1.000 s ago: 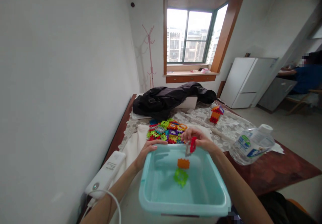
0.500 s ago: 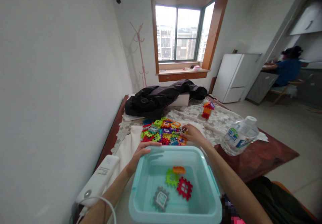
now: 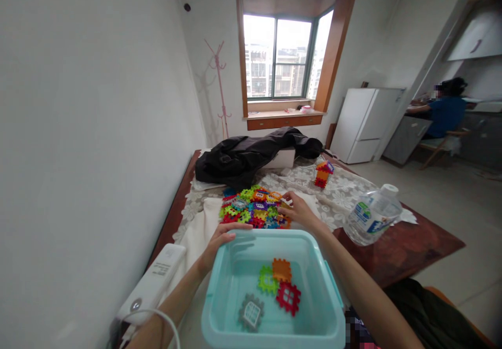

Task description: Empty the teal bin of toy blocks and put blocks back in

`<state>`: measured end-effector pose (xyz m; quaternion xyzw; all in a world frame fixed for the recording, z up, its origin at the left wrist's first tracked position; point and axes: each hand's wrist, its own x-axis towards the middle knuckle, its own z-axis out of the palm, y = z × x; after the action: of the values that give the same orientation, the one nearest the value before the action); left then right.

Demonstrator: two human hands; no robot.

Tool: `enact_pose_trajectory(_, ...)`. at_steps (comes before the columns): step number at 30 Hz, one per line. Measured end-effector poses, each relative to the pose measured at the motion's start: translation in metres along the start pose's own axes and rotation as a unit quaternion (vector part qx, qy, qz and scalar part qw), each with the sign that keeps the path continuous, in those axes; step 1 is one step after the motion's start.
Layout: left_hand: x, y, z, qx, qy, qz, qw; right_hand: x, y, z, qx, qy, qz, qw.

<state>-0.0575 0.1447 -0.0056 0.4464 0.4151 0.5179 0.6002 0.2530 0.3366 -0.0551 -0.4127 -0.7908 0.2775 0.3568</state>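
My left hand (image 3: 221,238) grips the far left rim of a light teal plastic tub (image 3: 270,340), its fingers lying along the edge. Inside the tub lie a lime green block (image 3: 267,280), an orange block (image 3: 282,270), a red window block (image 3: 288,299) and a grey window block (image 3: 251,312). Beyond the tub, a heap of colourful notched building blocks (image 3: 251,206) is spread on white cloth. My right hand (image 3: 298,210) reaches to the heap's right side, fingers apart over the blocks; its fingertips touch or nearly touch a yellowish block.
A small block house (image 3: 323,175) and a large clear water bottle (image 3: 372,215) stand to the right. Black fabric (image 3: 243,155) lies across the back of the table. A white power strip (image 3: 155,276) with a cable sits left. A person (image 3: 449,108) sits far right.
The orange block in the tub has tipped from edge-on to flat. My right hand has shifted slightly, and the grey block at its fingertips no longer shows. My left hand stays on the rim.
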Motion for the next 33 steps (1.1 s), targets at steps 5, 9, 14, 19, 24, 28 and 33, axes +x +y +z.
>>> enact_pose_trajectory(5,0.0,0.002,0.002,0.011,0.012,0.007,1.0,-0.002,-0.003,-0.001,-0.049,-0.061,-0.038,0.996)
enact_pose_trajectory(9,0.0,0.003,0.002,0.014,0.012,0.005,1.0,0.0,-0.003,-0.005,-0.045,-0.066,-0.058,0.995)
enact_pose_trajectory(14,-0.001,0.005,0.004,0.017,0.022,0.004,1.0,0.002,0.003,-0.004,-0.029,-0.038,-0.053,0.997)
enact_pose_trajectory(19,-0.003,0.008,0.007,0.028,0.041,0.003,0.999,0.004,0.003,-0.006,-0.033,-0.041,-0.057,0.997)
enact_pose_trajectory(24,-0.005,0.014,0.011,0.041,0.037,0.003,0.998,0.006,0.003,-0.007,-0.036,-0.002,-0.048,0.998)
enact_pose_trajectory(28,-0.006,0.017,0.012,0.065,0.032,0.015,0.997,0.007,0.007,-0.006,-0.012,0.022,-0.037,0.999)
enact_pose_trajectory(33,-0.005,0.019,0.011,0.097,0.027,0.024,0.995,0.009,0.0,-0.01,0.098,0.047,0.011,0.994)
